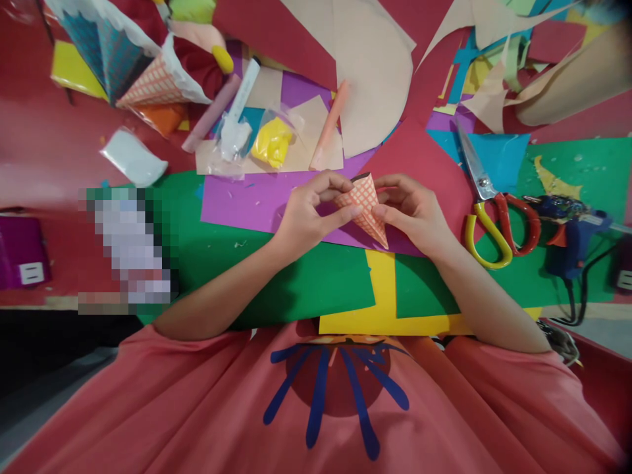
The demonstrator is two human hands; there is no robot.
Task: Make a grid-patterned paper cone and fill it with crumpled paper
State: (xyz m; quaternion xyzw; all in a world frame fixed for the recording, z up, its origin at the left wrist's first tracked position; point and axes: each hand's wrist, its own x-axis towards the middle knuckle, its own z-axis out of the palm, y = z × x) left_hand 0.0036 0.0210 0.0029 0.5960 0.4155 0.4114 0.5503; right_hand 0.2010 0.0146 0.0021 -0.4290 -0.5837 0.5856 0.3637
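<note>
The cone [364, 209] is held over the purple sheet [241, 204], point towards the wearer. Its left side is pinched between thumb and bent fingers of the left hand [309, 214], its right side likewise by the right hand [417, 214]; both are partly closed. Rolling to a point appears done; no white trim is seen on its rim, and whether the seam is stuck cannot be told. To the cone's right, scissors [486, 191] are placed, with a glue gun [573, 250] farther right. Beyond the cone to the left, a blue cone [113, 59] and an orange cone [153, 82] are seen, both white-trimmed.
</note>
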